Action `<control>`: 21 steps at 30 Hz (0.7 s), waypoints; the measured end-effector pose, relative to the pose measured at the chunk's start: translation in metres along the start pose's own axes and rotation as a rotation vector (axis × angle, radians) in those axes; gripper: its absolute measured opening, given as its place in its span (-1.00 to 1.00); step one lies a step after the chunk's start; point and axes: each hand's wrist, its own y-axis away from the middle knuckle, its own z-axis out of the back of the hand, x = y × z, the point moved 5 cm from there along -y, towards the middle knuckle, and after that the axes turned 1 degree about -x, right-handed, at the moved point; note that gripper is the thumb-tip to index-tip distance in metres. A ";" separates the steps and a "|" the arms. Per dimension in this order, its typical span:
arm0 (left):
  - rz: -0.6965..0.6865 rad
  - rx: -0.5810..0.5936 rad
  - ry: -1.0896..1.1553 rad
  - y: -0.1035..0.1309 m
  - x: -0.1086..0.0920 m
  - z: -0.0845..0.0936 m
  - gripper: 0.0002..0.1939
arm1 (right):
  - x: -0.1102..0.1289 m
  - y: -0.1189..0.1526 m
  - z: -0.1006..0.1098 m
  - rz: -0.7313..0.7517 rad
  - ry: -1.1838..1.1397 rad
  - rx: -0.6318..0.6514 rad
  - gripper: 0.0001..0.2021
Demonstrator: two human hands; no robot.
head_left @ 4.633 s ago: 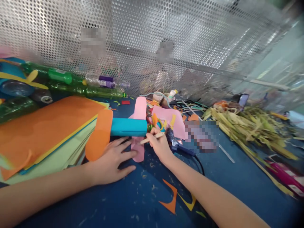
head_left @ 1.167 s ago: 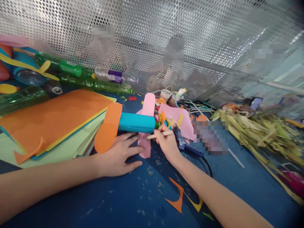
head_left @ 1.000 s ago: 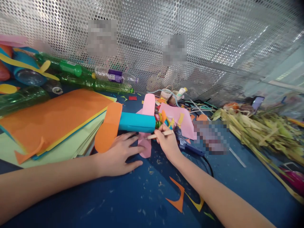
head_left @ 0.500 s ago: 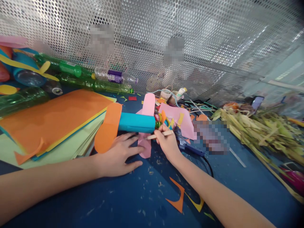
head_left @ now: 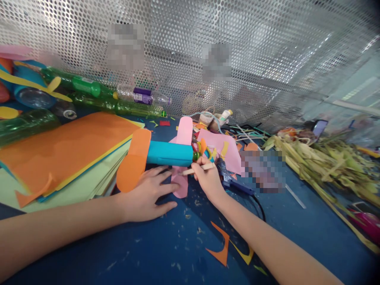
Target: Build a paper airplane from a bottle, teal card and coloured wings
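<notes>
A bottle wrapped in blue paper lies on its side, its green neck pointing right. Rounded orange wings cross its left end, and pink strips stick out above and below it. My left hand rests with fingers spread below the bottle, fingertips on the lower pink piece. In a pinch, my right hand holds a pale pen-like stick, whose tip touches that same pink piece.
Coloured sheets are stacked at left, green bottles behind them. A blue glue gun with a black cord lies right of my right hand. Corn husks lie further right. Orange and yellow scraps are near the front. A perforated metal screen stands behind.
The whole view has shifted very slightly, with things appearing a little further left. Both hands keep nearly the same pose, and the stick stays at the pink piece.
</notes>
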 end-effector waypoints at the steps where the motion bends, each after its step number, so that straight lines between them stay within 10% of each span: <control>1: -0.003 -0.003 0.000 0.000 0.000 0.000 -0.66 | 0.000 0.000 0.000 0.005 -0.004 0.000 -0.74; 21: 0.005 0.015 -0.007 0.000 0.001 0.000 -0.67 | 0.004 0.000 0.001 0.034 0.009 -0.021 -0.74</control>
